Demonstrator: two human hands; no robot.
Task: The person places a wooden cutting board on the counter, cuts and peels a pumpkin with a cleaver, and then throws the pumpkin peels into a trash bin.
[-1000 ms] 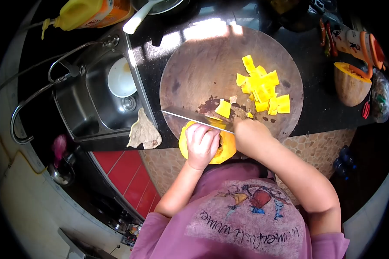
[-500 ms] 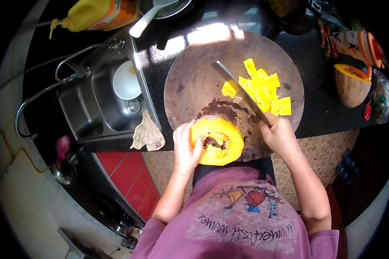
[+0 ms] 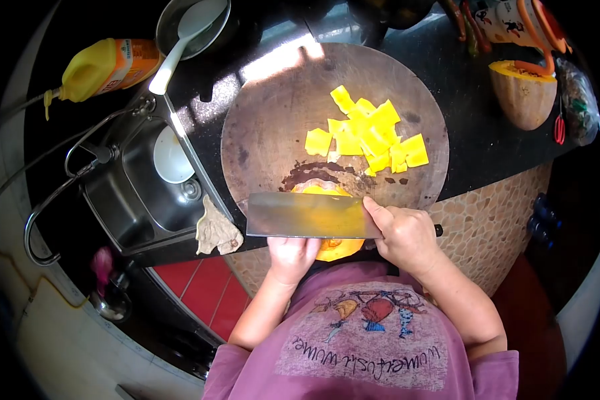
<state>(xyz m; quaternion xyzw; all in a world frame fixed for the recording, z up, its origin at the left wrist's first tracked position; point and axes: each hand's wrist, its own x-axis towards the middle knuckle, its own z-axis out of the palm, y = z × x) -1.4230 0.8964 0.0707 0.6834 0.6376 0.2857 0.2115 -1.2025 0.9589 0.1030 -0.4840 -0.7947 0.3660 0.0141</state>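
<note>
My right hand [image 3: 412, 235] grips a cleaver [image 3: 303, 215] by its handle, the broad blade turned flat to view and reaching left across the pumpkin half [image 3: 340, 251]. Behind the blade, my left hand [image 3: 292, 259] holds the left side of that pumpkin, and its upper fingers are hidden. The cut face and hollow of the pumpkin are mostly covered; only its top and lower edges show. Yellow pumpkin chunks [image 3: 373, 133] lie in a loose heap on the round wooden chopping board [image 3: 267, 113], beyond the blade.
To the left is a steel double sink [image 3: 123, 207] with a white bowl [image 3: 173, 157] in it and a crumpled cloth [image 3: 215, 230] on its near edge. A yellow bottle [image 3: 100, 70] and a pan [image 3: 210, 30] stand behind. Another pumpkin piece [image 3: 528, 100] and red scissors [image 3: 559, 130] are at right.
The cleaver has swung from pointing away over the chunks to lying crosswise above the pumpkin, its blade turned flat. My right hand has moved nearer the pumpkin. The whole view has shifted and rotated.
</note>
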